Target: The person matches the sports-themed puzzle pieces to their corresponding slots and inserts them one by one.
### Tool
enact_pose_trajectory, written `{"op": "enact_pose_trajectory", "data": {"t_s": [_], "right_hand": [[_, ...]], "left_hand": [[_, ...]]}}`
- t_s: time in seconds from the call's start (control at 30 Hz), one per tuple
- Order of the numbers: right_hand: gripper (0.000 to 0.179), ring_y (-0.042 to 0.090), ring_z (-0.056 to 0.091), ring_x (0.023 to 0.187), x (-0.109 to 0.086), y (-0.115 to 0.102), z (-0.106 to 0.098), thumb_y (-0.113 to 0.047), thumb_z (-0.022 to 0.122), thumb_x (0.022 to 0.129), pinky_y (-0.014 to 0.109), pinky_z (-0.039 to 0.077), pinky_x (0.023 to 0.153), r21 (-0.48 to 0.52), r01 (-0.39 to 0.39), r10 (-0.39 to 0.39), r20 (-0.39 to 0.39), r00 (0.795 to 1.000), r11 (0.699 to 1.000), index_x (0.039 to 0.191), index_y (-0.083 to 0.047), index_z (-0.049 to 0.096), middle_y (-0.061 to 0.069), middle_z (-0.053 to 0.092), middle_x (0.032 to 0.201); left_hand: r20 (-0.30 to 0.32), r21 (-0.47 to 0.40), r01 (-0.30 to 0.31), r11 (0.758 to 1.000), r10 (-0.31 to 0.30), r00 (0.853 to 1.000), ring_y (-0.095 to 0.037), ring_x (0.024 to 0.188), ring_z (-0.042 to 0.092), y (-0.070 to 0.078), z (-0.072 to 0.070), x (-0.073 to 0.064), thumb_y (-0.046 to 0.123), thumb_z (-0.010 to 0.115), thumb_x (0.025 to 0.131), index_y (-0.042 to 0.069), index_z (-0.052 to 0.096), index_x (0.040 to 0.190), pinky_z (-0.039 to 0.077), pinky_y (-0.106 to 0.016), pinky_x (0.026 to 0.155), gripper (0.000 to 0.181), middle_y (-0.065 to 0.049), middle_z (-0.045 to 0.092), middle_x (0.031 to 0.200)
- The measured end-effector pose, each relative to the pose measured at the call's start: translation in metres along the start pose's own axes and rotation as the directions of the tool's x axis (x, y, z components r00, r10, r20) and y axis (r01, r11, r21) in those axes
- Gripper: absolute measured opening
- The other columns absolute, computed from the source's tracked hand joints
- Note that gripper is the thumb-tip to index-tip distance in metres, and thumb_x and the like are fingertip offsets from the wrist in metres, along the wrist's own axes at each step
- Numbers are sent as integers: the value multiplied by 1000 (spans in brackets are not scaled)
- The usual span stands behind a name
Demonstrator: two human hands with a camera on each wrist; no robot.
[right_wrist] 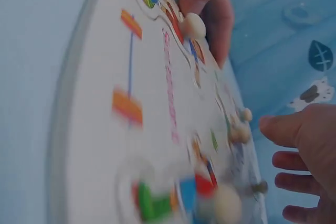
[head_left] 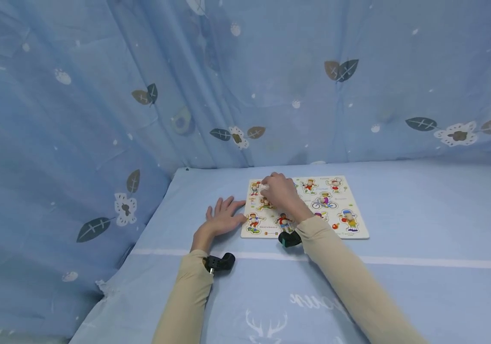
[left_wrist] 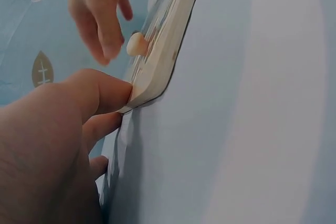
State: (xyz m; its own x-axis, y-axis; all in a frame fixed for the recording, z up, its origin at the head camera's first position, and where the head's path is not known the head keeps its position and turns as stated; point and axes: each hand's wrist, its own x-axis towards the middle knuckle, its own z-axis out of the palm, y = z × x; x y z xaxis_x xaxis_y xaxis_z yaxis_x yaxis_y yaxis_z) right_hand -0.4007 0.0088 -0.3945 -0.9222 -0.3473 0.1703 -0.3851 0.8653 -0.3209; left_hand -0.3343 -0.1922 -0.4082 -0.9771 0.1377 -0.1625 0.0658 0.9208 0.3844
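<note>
A white wooden peg puzzle board lies flat, with sports figures that bear round wooden knobs. My left hand rests at the board's left edge, fingers spread, the thumb touching near the lower left corner. In the left wrist view, one digit presses on the board's edge close to a pale knob. Over the upper left part of the board hovers my right hand, hiding some pieces. Its thumb and fingers stand apart in the right wrist view, with nothing seen between them. The skateboarder piece sits near the left thumb.
A blue cloth with a white stripe covers the table. Behind and to the left hangs a blue patterned curtain. Each wrist carries a small black camera, the left one over the cloth, the right one by the board's near edge.
</note>
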Motion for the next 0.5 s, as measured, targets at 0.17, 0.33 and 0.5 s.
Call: {"op": "enact_pose_trajectory", "data": {"t_s": [0.17, 0.33, 0.5], "right_hand": [[38, 31, 58, 113, -23, 20, -14, -30, 64, 96, 46, 52, 89, 114, 15, -15, -6, 1000, 993, 129, -9, 65, 12, 61, 125], [42, 31, 59, 114, -46, 41, -26, -29, 62, 98, 48, 50, 93, 215, 8, -18, 44, 999, 977, 133, -6, 61, 15, 60, 127], [43, 35, 56, 120, -72, 64, -36, -29, 61, 98, 54, 47, 98, 199, 5, -6, 1, 1000, 980, 133, -4, 61, 17, 60, 129]], "left_hand": [[-15, 6, 10, 1000, -10, 1000, -36, 152, -3, -3, 0, 4, 42, 50, 90, 29, 39, 152, -6, -64, 117, 65, -8, 15, 166], [-34, 25, 23, 999, -22, 999, -37, 152, 2, -7, -7, 3, 44, 49, 92, 27, 42, 150, -5, -69, 114, 61, -8, 19, 165], [-120, -12, 28, 1000, -29, 992, -33, 151, 13, -17, -16, 2, 47, 47, 97, 26, 47, 147, -8, -69, 113, 54, -7, 27, 162]]}}
